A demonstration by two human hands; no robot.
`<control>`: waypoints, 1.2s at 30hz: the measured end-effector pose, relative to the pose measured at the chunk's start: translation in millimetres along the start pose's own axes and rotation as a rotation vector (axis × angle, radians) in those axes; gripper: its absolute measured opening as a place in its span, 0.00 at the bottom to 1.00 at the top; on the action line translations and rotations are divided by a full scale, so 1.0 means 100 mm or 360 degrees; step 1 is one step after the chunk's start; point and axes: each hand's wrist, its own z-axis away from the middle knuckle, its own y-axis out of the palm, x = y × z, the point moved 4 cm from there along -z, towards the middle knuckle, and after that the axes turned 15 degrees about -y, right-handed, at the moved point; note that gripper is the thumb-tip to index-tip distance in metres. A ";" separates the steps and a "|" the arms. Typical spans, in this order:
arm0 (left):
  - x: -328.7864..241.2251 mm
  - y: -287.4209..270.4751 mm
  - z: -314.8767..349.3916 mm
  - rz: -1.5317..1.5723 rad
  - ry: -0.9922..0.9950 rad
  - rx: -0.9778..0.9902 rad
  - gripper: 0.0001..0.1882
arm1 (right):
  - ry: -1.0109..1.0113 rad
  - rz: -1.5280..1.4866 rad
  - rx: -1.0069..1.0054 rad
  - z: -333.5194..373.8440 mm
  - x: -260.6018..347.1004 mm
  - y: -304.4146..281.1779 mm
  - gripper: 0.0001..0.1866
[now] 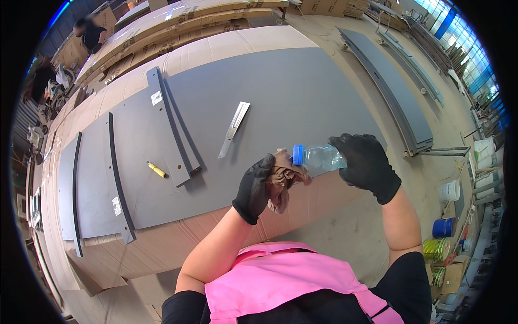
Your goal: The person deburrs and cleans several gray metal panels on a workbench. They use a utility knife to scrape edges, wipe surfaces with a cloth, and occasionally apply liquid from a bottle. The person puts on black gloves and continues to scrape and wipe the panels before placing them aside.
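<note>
My left hand, in a black glove, is closed on a crumpled brown rag. Gripped in my black-gloved right hand is a clear plastic bottle, tipped on its side. Its blue cap points left and meets the upper part of the rag; whether the cap has an opening cannot be seen. Both hands are over the near edge of a large dark grey panel. On that panel, beyond my left hand, lies a utility knife with its blade out.
Left on the panel are a yellow marker and narrow grey strips, some with white labels. Cardboard lies under the panel. More grey panels stand to the right, near a white bucket. Another person is at the far left.
</note>
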 end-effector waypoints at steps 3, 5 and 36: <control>0.02 -0.04 0.01 0.0077 -0.0007 -0.0047 0.27 | -0.0006 -0.0031 -0.0033 0.02 0.01 0.02 0.34; 0.03 -0.09 0.02 0.0173 -0.0038 -0.0039 0.27 | -0.0094 -0.0130 -0.0253 0.04 0.01 0.04 0.31; -1.19 -3.05 5.35 -0.0506 0.0984 -0.2371 0.21 | -0.0926 -0.1226 -0.0709 -2.27 4.01 1.44 0.30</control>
